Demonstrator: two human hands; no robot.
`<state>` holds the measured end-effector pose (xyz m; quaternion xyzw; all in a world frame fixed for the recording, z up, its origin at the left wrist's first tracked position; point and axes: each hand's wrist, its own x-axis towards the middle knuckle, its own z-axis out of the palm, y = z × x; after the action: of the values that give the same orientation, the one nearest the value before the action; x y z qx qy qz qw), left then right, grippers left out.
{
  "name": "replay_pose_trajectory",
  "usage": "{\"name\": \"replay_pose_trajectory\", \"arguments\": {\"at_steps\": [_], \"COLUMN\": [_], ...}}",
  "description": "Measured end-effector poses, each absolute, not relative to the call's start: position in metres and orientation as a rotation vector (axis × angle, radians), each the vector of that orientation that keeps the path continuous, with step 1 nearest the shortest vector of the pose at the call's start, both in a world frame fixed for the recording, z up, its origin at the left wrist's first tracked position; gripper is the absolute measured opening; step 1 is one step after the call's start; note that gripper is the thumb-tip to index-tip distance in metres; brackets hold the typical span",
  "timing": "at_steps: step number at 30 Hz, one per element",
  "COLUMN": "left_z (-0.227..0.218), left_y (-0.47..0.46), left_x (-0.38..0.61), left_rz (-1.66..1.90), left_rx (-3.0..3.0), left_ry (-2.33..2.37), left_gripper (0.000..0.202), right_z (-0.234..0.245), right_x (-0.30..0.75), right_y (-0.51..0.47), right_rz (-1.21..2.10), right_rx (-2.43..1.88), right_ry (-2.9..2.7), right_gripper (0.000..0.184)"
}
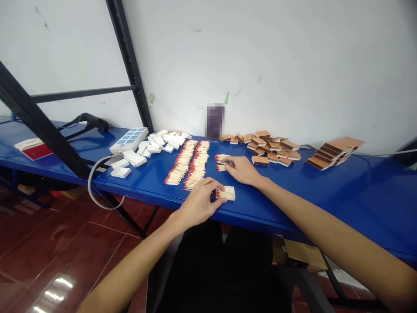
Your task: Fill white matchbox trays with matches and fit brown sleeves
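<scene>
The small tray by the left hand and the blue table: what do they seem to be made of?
The tray looks like thin matt white card, judging by its slim walls. The table is probably painted sheet metal: smooth blue, faint sheen, folded front edge.

glossy blue metal table [325, 191], wooden matches [192, 163], cardboard sleeves [273, 150]

No text, number or brand can be read anywhere. The red-and-white box [32, 148] at the left edge of the frame bears print too small to make out. The power strip [129, 140] left of centre shows only blue squares, with any marking too fine to tell. The dark thing [215, 121] against the wall at upper centre is blurred. The matchboxes [270, 148] right of centre and the match tray [226, 193] at lower centre show no legible lettering.
</scene>
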<state>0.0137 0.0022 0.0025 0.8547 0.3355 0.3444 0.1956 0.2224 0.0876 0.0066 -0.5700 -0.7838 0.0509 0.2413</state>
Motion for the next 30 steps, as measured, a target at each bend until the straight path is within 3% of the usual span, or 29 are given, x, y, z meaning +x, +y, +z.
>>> {"name": "replay_pose_trajectory", "arguments": {"at_steps": [30], "left_z": [0.004], "left_y": [0.0009], "left_x": [0.0134], "left_rz": [0.956], "left_rx": [2.396], "left_ry": [0.952], "left_gripper": [0.011], "right_z": [0.0109], "right_x": [0.2235], "right_y": [0.0883], "right_rz": [0.219], "right_rx": [-1.554], "right_ry": [-2.112], "right_gripper": [0.038]}}
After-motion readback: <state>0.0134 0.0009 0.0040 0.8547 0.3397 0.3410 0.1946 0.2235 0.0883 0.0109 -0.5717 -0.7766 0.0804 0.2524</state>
